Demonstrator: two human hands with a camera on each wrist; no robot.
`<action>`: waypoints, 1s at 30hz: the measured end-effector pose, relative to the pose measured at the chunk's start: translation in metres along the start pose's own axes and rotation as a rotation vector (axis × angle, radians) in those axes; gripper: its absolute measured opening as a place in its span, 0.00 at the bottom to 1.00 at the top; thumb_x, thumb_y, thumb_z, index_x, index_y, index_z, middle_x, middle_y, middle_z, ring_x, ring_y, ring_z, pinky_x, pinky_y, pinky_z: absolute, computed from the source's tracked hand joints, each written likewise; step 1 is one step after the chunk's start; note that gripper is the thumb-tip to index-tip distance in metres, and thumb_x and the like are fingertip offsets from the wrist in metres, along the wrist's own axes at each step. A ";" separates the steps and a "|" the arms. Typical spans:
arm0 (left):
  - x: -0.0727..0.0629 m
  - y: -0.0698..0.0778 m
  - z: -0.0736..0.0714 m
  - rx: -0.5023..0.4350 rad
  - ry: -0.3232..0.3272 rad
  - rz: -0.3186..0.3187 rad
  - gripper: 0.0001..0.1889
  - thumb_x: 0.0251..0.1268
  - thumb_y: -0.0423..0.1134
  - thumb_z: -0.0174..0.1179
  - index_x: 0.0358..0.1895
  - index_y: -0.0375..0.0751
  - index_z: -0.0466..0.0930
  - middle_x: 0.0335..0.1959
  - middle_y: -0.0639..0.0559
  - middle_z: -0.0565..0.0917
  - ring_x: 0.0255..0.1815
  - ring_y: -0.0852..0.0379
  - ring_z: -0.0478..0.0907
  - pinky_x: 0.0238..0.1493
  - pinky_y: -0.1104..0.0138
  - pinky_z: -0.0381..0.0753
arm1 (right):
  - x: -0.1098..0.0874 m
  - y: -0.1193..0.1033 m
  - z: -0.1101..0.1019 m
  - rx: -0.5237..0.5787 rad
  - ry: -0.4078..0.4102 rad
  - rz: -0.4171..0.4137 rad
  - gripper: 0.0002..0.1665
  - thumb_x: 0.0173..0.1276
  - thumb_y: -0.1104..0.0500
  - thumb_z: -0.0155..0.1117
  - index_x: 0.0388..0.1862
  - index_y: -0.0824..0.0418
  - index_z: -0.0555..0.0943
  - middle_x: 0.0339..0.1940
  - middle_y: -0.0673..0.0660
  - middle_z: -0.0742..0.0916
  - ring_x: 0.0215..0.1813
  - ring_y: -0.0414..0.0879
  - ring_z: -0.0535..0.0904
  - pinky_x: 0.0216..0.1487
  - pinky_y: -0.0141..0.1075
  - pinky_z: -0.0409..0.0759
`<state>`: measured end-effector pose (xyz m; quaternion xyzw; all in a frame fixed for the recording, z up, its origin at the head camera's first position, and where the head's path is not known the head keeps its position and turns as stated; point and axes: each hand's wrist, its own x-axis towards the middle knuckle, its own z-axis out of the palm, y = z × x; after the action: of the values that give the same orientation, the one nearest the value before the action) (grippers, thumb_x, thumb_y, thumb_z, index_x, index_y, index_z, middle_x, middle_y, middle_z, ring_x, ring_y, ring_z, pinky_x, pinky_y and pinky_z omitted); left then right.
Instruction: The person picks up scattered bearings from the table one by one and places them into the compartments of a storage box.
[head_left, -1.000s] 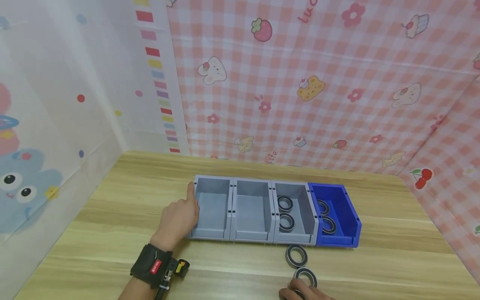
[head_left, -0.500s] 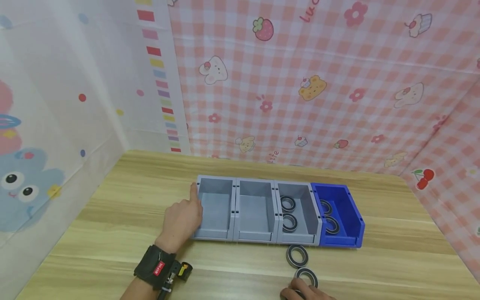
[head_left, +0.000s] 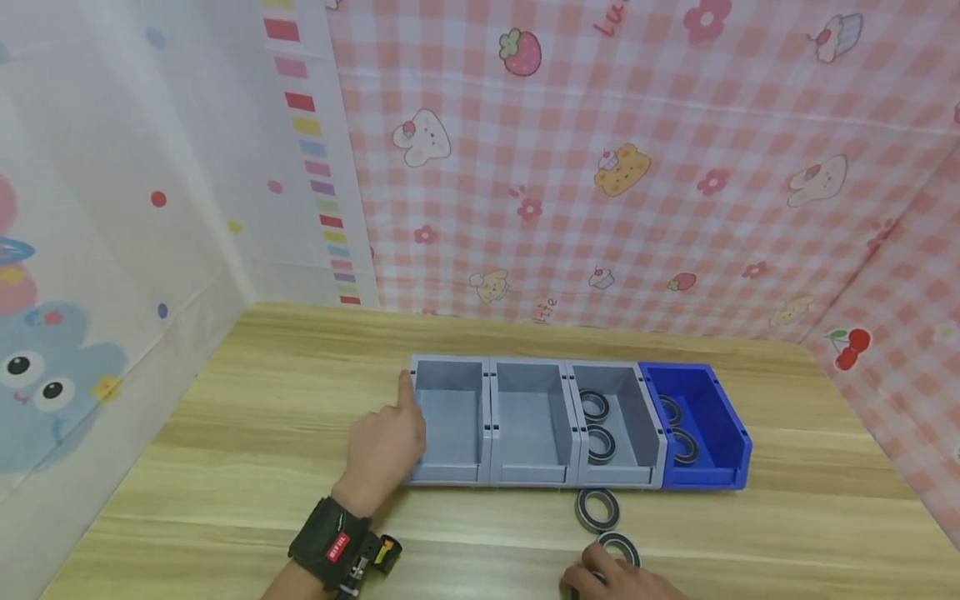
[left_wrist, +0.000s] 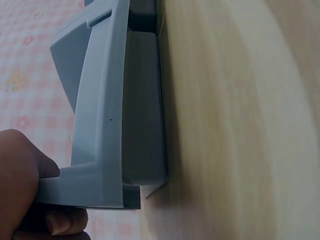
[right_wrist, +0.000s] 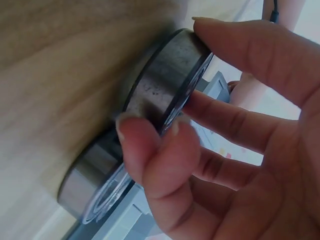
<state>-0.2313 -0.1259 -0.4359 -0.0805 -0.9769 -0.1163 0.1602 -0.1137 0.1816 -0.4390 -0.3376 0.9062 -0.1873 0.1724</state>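
Observation:
My left hand (head_left: 385,454) grips the left side wall of the leftmost grey bin (head_left: 450,477). In the left wrist view, the thumb lies over the wall of this grey bin (left_wrist: 100,130) and the fingers curl beneath. At the bottom of the head view, my right hand (head_left: 615,579) is partly cut off. The right wrist view shows its thumb and fingers around the rim of a ball bearing (right_wrist: 162,82). A second bearing (right_wrist: 95,172) lies right beside it on the table. One more loose bearing (head_left: 582,512) sits in front of the bins.
Two more grey bins, the middle one (head_left: 531,477) and the third (head_left: 618,477), and a blue bin (head_left: 705,478) continue the row to the right. Two bearings lie in the third grey bin and two in the blue bin. Patterned cloth (head_left: 525,242) hangs behind the wooden table (head_left: 225,467).
The row of bins has slid to the right, with my left hand moving along on its left wall. My right hand and the loose bearings have stayed in nearly the same place.

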 end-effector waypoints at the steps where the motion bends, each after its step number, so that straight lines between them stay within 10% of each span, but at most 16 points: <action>1: 0.000 0.002 0.000 -0.003 -0.007 -0.005 0.28 0.68 0.36 0.50 0.66 0.21 0.59 0.04 0.57 0.59 0.04 0.60 0.59 0.06 0.66 0.55 | 0.000 0.000 -0.002 0.007 -0.011 0.003 0.24 0.64 0.34 0.58 0.48 0.48 0.77 0.37 0.41 0.70 0.27 0.29 0.64 0.22 0.27 0.69; 12: -0.002 0.012 0.003 -0.033 -0.020 -0.037 0.29 0.67 0.36 0.49 0.67 0.22 0.58 0.04 0.57 0.60 0.05 0.59 0.59 0.06 0.66 0.55 | 0.021 -0.016 -0.039 -0.019 -0.150 0.094 0.28 0.60 0.38 0.66 0.54 0.49 0.77 0.41 0.46 0.74 0.30 0.35 0.70 0.32 0.31 0.76; 30: -0.003 0.010 0.004 -0.075 -0.044 -0.030 0.30 0.68 0.36 0.49 0.68 0.21 0.55 0.06 0.56 0.62 0.06 0.60 0.60 0.06 0.66 0.56 | 0.071 -0.035 -0.085 -0.270 0.218 -0.015 0.25 0.58 0.53 0.72 0.53 0.60 0.79 0.40 0.53 0.76 0.25 0.39 0.72 0.26 0.33 0.73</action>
<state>-0.2273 -0.1157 -0.4383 -0.0744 -0.9762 -0.1534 0.1339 -0.1824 0.1279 -0.3620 -0.3420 0.9340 -0.1007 0.0248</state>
